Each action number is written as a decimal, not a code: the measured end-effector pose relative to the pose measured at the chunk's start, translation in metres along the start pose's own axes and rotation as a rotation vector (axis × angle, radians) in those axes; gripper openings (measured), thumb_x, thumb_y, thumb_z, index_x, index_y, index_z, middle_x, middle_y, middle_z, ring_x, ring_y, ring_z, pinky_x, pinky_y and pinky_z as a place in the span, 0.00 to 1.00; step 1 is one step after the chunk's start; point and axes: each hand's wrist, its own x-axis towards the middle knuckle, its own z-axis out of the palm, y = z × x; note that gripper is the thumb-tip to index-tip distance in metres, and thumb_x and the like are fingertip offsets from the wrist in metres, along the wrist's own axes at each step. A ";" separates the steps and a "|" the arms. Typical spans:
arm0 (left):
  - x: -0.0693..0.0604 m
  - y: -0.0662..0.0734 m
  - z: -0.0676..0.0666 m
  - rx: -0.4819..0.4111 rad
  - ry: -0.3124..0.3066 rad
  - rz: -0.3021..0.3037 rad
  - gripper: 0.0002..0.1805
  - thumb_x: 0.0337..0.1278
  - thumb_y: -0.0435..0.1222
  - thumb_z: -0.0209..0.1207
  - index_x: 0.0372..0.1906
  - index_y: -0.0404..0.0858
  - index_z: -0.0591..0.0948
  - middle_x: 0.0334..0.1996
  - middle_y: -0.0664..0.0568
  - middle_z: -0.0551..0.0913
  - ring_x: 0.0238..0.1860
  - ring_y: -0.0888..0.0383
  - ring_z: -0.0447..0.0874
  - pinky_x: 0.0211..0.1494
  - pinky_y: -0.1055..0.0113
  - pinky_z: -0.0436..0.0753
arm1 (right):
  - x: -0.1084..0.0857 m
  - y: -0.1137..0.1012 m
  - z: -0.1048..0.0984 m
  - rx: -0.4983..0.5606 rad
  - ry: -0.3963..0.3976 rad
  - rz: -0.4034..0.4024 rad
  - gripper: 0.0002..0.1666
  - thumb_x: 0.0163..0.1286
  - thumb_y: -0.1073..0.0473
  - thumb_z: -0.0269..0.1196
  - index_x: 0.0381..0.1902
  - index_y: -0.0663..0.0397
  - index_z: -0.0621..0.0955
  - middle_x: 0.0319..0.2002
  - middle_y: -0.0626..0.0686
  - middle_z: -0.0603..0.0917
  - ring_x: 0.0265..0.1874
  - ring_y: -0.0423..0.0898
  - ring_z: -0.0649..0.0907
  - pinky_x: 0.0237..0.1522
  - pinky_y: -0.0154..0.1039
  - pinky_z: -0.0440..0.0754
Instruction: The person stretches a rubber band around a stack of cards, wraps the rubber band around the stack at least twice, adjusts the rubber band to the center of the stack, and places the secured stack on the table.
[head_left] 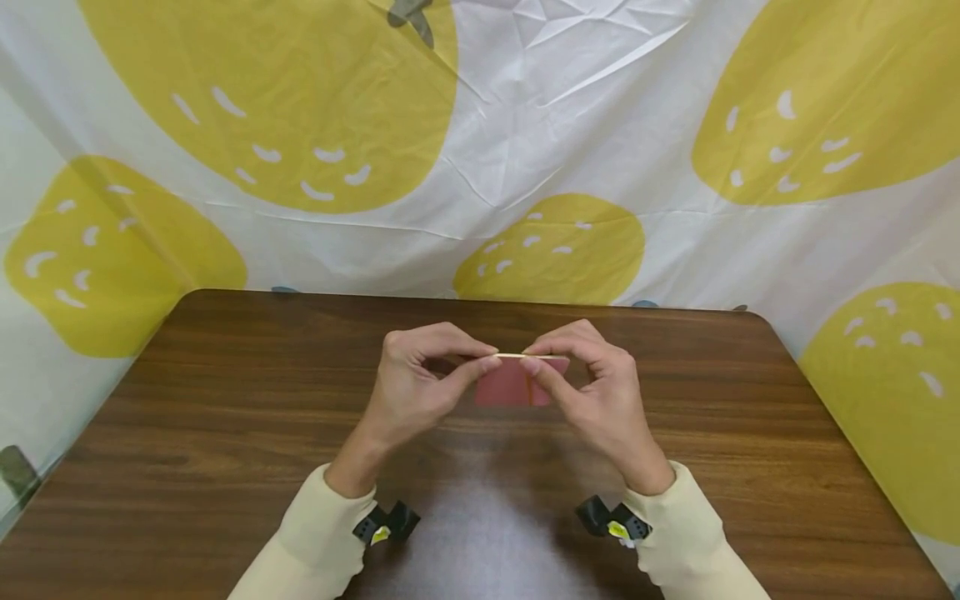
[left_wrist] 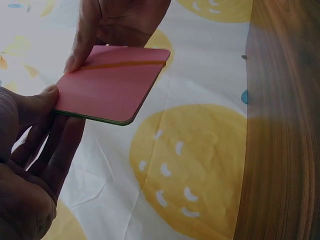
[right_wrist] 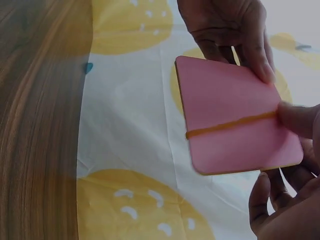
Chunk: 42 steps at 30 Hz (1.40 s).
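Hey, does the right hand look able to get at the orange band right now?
Likely yes: the right hand has its thumb at the orange band, and nothing covers the rest across this face of the pink square pad.

We see that our left forearm point(head_left: 307, 537) and right forearm point(head_left: 693, 537) enter from below and lean toward the middle. We hold the left hand point(head_left: 401, 383) and the right hand point(head_left: 611, 400) at similar height, fingertips near each other but apart. In both hands we pinch with thumb and index finger; from the wrist views, we notice that other fingers bend underneath
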 end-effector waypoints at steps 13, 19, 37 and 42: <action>-0.001 0.000 0.003 0.016 0.010 0.010 0.07 0.47 0.18 0.71 0.31 0.29 0.89 0.26 0.47 0.88 0.26 0.58 0.85 0.26 0.69 0.82 | -0.001 0.000 0.004 -0.059 0.007 -0.059 0.07 0.62 0.71 0.72 0.36 0.55 0.88 0.33 0.46 0.88 0.39 0.46 0.80 0.39 0.36 0.73; -0.001 0.001 0.004 0.012 0.006 0.007 0.07 0.47 0.18 0.71 0.31 0.29 0.89 0.27 0.47 0.88 0.26 0.57 0.86 0.27 0.67 0.84 | -0.002 -0.001 0.005 -0.032 0.006 -0.028 0.05 0.62 0.68 0.73 0.33 0.54 0.88 0.32 0.45 0.87 0.39 0.47 0.80 0.40 0.36 0.75; 0.002 0.006 -0.012 -0.051 0.025 -0.223 0.05 0.51 0.21 0.71 0.33 0.29 0.89 0.29 0.45 0.88 0.29 0.57 0.86 0.33 0.67 0.86 | 0.002 0.002 -0.010 0.050 -0.078 0.131 0.12 0.59 0.73 0.73 0.40 0.56 0.89 0.38 0.50 0.87 0.42 0.47 0.82 0.47 0.37 0.78; 0.005 0.008 -0.020 -0.100 0.089 -0.279 0.04 0.53 0.20 0.69 0.34 0.26 0.88 0.30 0.42 0.88 0.29 0.57 0.86 0.34 0.64 0.87 | 0.003 0.005 -0.016 0.016 -0.172 0.252 0.08 0.62 0.66 0.74 0.39 0.52 0.89 0.36 0.48 0.87 0.36 0.45 0.82 0.41 0.34 0.77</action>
